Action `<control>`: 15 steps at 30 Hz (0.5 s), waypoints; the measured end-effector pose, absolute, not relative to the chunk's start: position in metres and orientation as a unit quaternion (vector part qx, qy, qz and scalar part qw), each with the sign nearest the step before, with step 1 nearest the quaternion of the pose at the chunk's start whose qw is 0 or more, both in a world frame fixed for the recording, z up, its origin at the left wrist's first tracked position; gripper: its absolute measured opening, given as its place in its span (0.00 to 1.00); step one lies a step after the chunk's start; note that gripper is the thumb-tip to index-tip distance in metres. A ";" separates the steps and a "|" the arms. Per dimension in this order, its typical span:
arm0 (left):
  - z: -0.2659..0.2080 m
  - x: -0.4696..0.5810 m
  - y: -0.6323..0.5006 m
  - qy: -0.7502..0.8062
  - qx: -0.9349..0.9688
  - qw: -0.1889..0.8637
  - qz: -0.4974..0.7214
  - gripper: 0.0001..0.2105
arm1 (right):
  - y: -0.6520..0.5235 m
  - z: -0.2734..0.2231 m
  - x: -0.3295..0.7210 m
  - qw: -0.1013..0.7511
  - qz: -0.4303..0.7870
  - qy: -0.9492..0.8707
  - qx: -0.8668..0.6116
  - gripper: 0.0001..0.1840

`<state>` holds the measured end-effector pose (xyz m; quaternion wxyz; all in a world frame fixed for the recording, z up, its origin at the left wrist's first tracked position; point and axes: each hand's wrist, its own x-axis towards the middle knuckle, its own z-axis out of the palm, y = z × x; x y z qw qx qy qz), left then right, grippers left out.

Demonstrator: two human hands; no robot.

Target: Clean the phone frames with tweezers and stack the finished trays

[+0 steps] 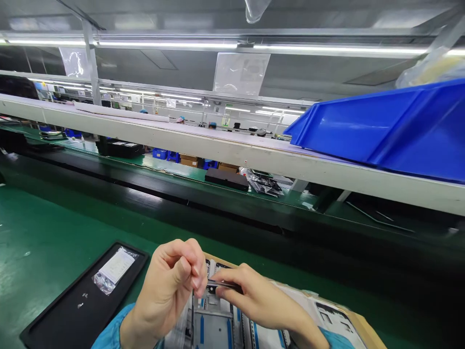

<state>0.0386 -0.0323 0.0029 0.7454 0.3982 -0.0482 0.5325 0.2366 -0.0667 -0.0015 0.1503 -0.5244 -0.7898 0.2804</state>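
Note:
My left hand (167, 286) is raised with its fingers curled and pressed to the thumb. Whatever it may be pinching is too small or hidden to make out. Between the thumb and fingers of my right hand (254, 295) is a thin dark metal tool that looks like tweezers (227, 285). Its tip points left and reaches the fingers of my left hand. Under both hands lies a cardboard box (363, 329) with several flat grey metal parts (214, 330) in it, marked with blue strips. My wrists hide part of them.
At left on the green bench (54, 213) lies a black tray (54, 315) with a small plastic bag (115, 267) and a few tiny shiny pieces (80, 305). A white shelf (203, 138) crosses ahead, bearing a large blue bin (385, 131) at right. Beneath it is a dark flat box (227, 178).

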 end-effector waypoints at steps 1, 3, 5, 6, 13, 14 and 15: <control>0.002 0.039 -0.032 -0.041 0.407 0.736 0.540 0.06 | -0.062 -0.007 0.236 0.140 0.286 -0.792 -0.521 0.12; 0.001 0.040 -0.031 -0.026 0.426 0.715 0.554 0.06 | -0.054 -0.019 0.237 0.121 0.284 -0.793 -0.526 0.10; -0.001 0.041 -0.029 -0.009 0.446 0.695 0.564 0.05 | -0.046 -0.030 0.240 0.102 0.272 -0.790 -0.540 0.07; -0.002 0.041 -0.028 0.002 0.459 0.685 0.566 0.05 | -0.043 -0.034 0.243 0.097 0.264 -0.788 -0.548 0.07; -0.004 0.038 -0.026 0.060 0.538 0.594 0.595 0.02 | -0.075 0.006 0.252 0.275 0.145 -0.752 -0.581 0.10; -0.004 0.038 -0.026 0.062 0.542 0.587 0.598 0.02 | -0.089 0.018 0.252 0.307 0.132 -0.754 -0.566 0.12; -0.004 0.038 -0.026 0.061 0.546 0.582 0.600 0.02 | -0.104 0.029 0.251 0.344 0.119 -0.759 -0.539 0.13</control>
